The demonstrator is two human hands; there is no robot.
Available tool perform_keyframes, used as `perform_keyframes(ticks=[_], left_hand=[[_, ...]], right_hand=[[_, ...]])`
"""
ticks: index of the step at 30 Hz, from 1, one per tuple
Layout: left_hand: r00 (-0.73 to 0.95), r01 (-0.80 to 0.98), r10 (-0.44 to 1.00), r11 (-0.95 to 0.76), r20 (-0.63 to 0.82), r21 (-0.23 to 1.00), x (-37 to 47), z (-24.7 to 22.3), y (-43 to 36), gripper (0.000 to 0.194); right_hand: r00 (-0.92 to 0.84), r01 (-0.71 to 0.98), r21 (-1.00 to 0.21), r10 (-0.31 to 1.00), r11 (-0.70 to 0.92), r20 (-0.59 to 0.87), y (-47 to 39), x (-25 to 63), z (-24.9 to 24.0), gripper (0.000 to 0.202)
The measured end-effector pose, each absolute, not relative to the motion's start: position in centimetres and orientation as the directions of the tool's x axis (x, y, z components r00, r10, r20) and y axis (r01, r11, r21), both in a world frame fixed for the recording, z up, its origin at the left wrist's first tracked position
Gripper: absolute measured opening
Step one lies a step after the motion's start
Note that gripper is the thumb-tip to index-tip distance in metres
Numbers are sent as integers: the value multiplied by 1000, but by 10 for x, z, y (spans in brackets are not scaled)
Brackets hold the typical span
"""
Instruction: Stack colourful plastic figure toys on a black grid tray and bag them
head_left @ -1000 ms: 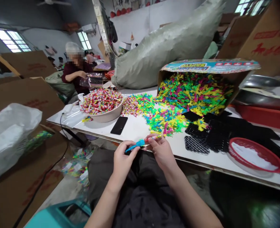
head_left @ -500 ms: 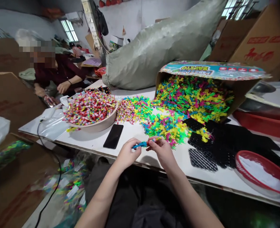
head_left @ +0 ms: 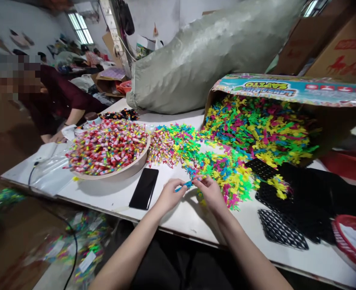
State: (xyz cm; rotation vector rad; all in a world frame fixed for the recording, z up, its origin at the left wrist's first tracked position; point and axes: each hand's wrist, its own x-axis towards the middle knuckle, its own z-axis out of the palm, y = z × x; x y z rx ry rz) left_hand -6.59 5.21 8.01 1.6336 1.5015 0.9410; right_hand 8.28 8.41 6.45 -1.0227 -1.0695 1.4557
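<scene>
Between my hands, just above the table's front part, is a small blue plastic figure (head_left: 187, 185). My left hand (head_left: 172, 193) pinches its left end between thumb and fingers. At its other end, my right hand (head_left: 207, 188) has its fingertips closed; whether a second small piece is in them is hidden. Beyond my hands spreads a loose heap of small yellow, green, pink and blue plastic figures (head_left: 220, 165). Small red, pink and clear tube-like pieces (head_left: 162, 147) lie left of that heap. More of them fill a pale basin (head_left: 126, 171).
A black phone (head_left: 144, 189) lies left of my hands. An open carton (head_left: 316, 90) spills figures at the right. Black perforated mats (head_left: 282, 229) and a red-rimmed basket (head_left: 351, 225) are nearer. A large grey sack (head_left: 202, 68) lies behind. A co-worker (head_left: 60, 96) leans at the left.
The view has shifted closer to the table. My hands still hold the blue figure, and the red piece seen at my right fingertips is now mostly hidden. The co-worker has leaned further toward the table.
</scene>
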Motion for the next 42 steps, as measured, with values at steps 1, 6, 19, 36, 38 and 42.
perform_keyframes(ticks=[1, 6, 19, 36, 38, 42], left_hand=[[63, 443, 997, -58, 34, 895, -67, 75, 54, 17], [83, 376, 996, -24, -8, 926, -75, 59, 61, 20], [235, 802, 967, -138, -94, 581, -106, 69, 55, 17], [-35, 289, 989, -125, 141, 949, -105, 66, 35, 33], [-88, 56, 994, -59, 64, 997, -97, 58, 39, 36], [-310, -380, 946, -29, -98, 924, -91, 47, 48, 32]], right_hand=[[-123, -223, -970, 990, -96, -70, 86, 81, 64, 22], [-100, -167, -982, 993, -85, -69, 87, 73, 62, 20], [-261, 657, -672, 939, 342, 223, 138, 94, 80, 34], [-322, 730, -487, 870, 479, 373, 131, 61, 78, 31], [-398, 529, -627, 820, 572, 412, 117, 45, 77, 31], [-547, 250, -757, 733, 604, 404, 96, 15, 77, 34]])
